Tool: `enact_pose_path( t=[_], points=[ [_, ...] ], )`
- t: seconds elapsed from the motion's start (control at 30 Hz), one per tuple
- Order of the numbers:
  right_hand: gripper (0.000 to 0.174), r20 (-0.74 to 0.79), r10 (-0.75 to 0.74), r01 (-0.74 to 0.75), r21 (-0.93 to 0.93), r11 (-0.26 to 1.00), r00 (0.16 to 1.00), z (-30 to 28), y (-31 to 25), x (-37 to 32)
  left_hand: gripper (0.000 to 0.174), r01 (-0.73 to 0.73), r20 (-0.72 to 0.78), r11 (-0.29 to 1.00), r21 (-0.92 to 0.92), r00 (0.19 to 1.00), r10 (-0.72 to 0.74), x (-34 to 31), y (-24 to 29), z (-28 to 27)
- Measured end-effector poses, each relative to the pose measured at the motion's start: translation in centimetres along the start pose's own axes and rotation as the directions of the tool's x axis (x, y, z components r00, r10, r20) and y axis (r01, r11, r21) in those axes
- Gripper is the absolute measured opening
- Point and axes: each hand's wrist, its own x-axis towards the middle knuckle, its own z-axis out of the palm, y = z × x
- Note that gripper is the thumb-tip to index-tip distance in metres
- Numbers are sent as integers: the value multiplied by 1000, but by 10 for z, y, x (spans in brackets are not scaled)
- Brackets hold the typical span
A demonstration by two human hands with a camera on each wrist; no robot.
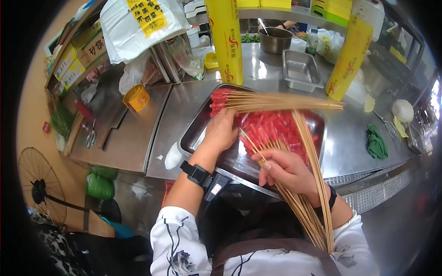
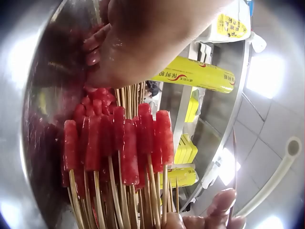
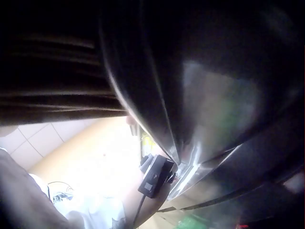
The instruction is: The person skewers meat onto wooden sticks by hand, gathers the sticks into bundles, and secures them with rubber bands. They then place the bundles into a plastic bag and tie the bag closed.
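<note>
Skewers with red pieces (image 1: 271, 129) (image 2: 128, 152) fill a metal tray (image 1: 185, 138). Across its far side lies a bundle of sticks (image 1: 285, 101), red ends to the left. My left hand (image 1: 222, 130) (image 2: 138, 43) reaches over the tray's left part, its fingers touching the red ends of that bundle; its grip is partly hidden. My right hand (image 1: 292, 170) pinches a thin stick (image 1: 251, 141) between thumb and fingers, above more sticks that point toward my body. In the left wrist view, fingertips (image 2: 221, 202) of the right hand show at the bottom edge.
Yellow film rolls (image 1: 225, 41) (image 1: 352, 55) stand behind the tray. An empty metal pan (image 1: 301, 69) and a pot (image 1: 275, 40) are at the back. To the right lie a green cloth (image 1: 377, 142) and a whisk (image 1: 387, 125); left are a cleaver (image 1: 113, 129) and scissors (image 1: 91, 137).
</note>
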Motion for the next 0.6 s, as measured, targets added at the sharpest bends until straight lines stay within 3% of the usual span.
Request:
enact_pose_path(
  t=[0.17, 0.27, 0.37, 0.4, 0.47, 0.5, 0.6],
  points=[
    [25, -10, -32, 32, 2, 999, 999, 1, 3, 4, 33, -133, -6, 990, -49, 991, 133, 3, 3, -3],
    [25, -18, -17, 17, 17, 1000, 1000, 1, 2, 3, 27, -139, 32, 990, -15, 990, 139, 5, -1, 3],
    [24, -20, -23, 22, -8, 1000, 1000, 0, 2, 2, 19, -95, -11, 995, -11, 995, 95, -2, -2, 1],
    [25, -16, -19, 19, -13, 1000, 1000, 0, 2, 2, 16, -10, -15, 983, -183, 1000, 7, -2, -7, 1],
    [29, -7, -16, 16, -22, 1000, 1000, 0, 2, 3, 12, 148, 18, 852, -503, 987, -161, -2, -20, 4],
    [31, -20, -17, 16, -19, 1000, 1000, 0, 2, 3, 15, 234, 65, 684, -691, 963, -263, -7, -10, -9],
    [42, -21, -15, 14, -39, 999, 1000, 2, 2, 3, 31, 176, 84, 223, -959, 927, -366, -25, 11, -29]
  ],
)
